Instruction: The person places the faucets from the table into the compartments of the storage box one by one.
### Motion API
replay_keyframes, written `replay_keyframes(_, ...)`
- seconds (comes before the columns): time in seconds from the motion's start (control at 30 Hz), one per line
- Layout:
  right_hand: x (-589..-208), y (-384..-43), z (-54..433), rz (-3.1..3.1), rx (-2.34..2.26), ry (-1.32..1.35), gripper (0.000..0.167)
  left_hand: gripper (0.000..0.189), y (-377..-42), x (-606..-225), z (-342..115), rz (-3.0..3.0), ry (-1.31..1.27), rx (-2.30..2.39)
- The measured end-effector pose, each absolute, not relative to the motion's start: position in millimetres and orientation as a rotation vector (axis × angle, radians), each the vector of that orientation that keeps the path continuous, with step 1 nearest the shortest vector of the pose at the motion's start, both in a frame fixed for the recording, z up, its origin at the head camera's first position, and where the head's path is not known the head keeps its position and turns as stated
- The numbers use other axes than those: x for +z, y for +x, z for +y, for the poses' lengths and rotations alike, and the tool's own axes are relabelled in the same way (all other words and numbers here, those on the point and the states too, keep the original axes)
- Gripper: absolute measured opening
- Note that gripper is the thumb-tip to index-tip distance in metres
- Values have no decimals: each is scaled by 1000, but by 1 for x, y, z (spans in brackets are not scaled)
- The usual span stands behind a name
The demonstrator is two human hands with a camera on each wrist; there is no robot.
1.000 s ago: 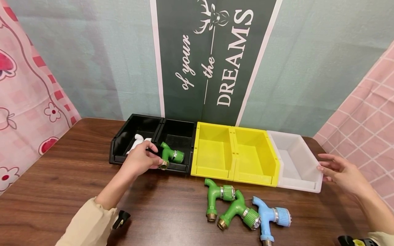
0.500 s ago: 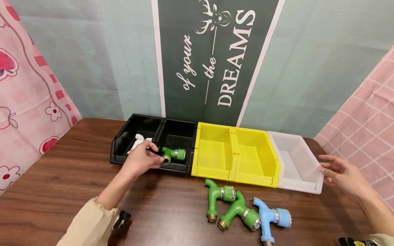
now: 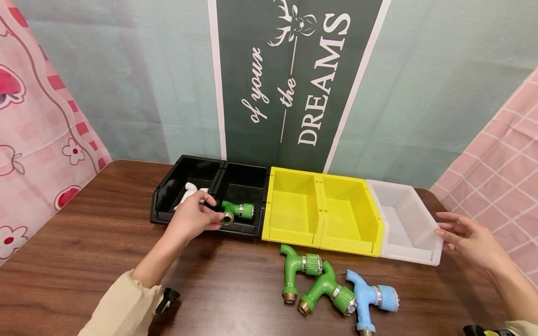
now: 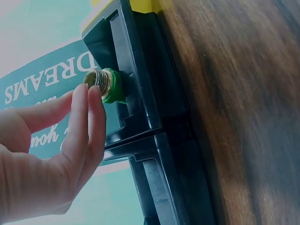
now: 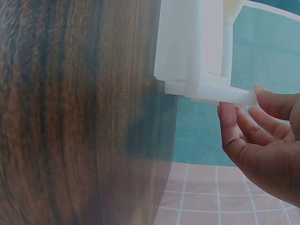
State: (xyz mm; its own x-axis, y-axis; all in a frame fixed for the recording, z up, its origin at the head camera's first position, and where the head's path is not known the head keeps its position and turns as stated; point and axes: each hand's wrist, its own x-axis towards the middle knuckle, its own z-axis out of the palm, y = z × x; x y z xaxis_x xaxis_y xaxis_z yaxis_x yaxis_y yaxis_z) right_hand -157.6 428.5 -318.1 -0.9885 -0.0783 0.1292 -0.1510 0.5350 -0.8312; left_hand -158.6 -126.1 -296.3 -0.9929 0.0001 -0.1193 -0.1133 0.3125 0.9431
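Note:
My left hand [image 3: 194,218] pinches the brass threaded end of a green tap [image 3: 238,210] between thumb and fingertips. The tap lies low inside the second black bin [image 3: 244,179], with its ribbed knob to the right. In the left wrist view the brass thread [image 4: 97,79] shows at the fingertips, while most of the tap is hidden behind the bin wall. At the far right my right hand [image 3: 468,238] holds the side rim of the white bin [image 3: 426,224]; in the right wrist view, thumb and fingers lie on either side of that rim [image 5: 234,95].
A white tap [image 3: 190,191], partly covered by my left hand, lies in the leftmost black bin [image 3: 168,186]. Two yellow bins [image 3: 292,205] stand mid-row. In front are two green taps [image 3: 290,273] and a blue tap [image 3: 365,298] on the wooden table [image 3: 227,289].
The green tap in my left hand has tipped down into the second black bin, its brass end turning toward me. My right hand stays on the white bin.

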Motion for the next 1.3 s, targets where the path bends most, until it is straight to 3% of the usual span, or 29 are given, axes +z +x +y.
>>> replay_keyframes(0.6,-318,-156,427,-2685,1485,211,45,19,-164,-304,-124,2513,-100,1816)
replay_keyframes(1.3,-318,-156,427,-2678,1506,204,45,18,-165,-303,-125,2493,-37,1841)
